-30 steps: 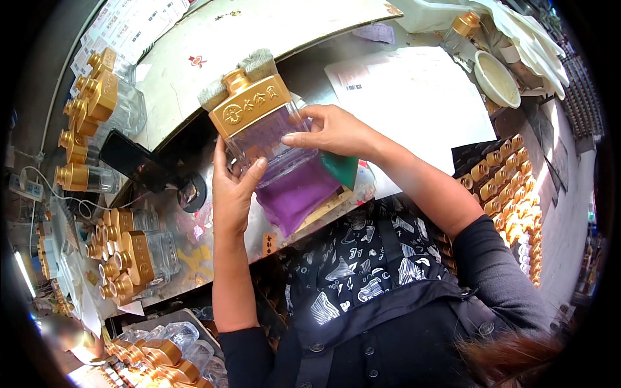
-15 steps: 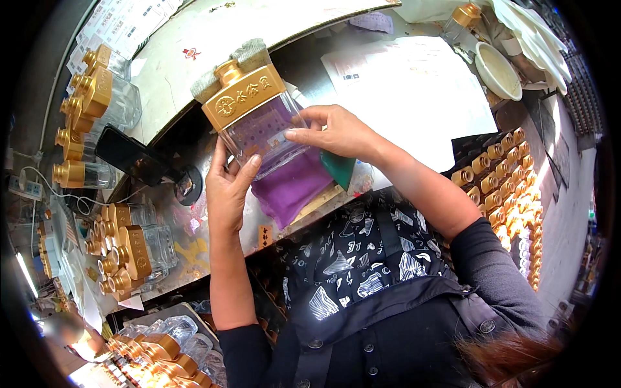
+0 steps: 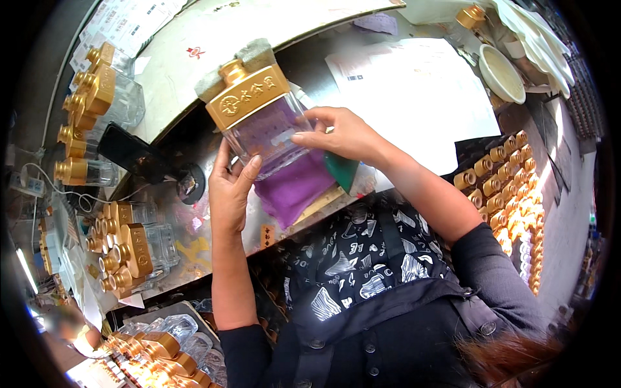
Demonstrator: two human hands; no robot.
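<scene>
Both hands are on one clear glass bottle (image 3: 268,139) with a gold top (image 3: 253,96). Left hand (image 3: 229,187) curls part-closed at the lower left corner, thumb on the near side, fingers up along the edge. Right hand (image 3: 339,134) pinches the right side, thumb across the front face, fingers at the edge. Bottle sits tilted over the front of the table (image 3: 194,258), neck pointing away from the person, base end over a purple cloth (image 3: 291,197). Grey pad (image 3: 257,55) behind the neck; can't tell if it touches. Green piece (image 3: 341,172) just below the right hand, white paper (image 3: 414,97) beyond it. Phone (image 3: 132,155) on a round stand (image 3: 191,183) left of the left hand, more gold-topped bottles (image 3: 134,249) further left.
</scene>
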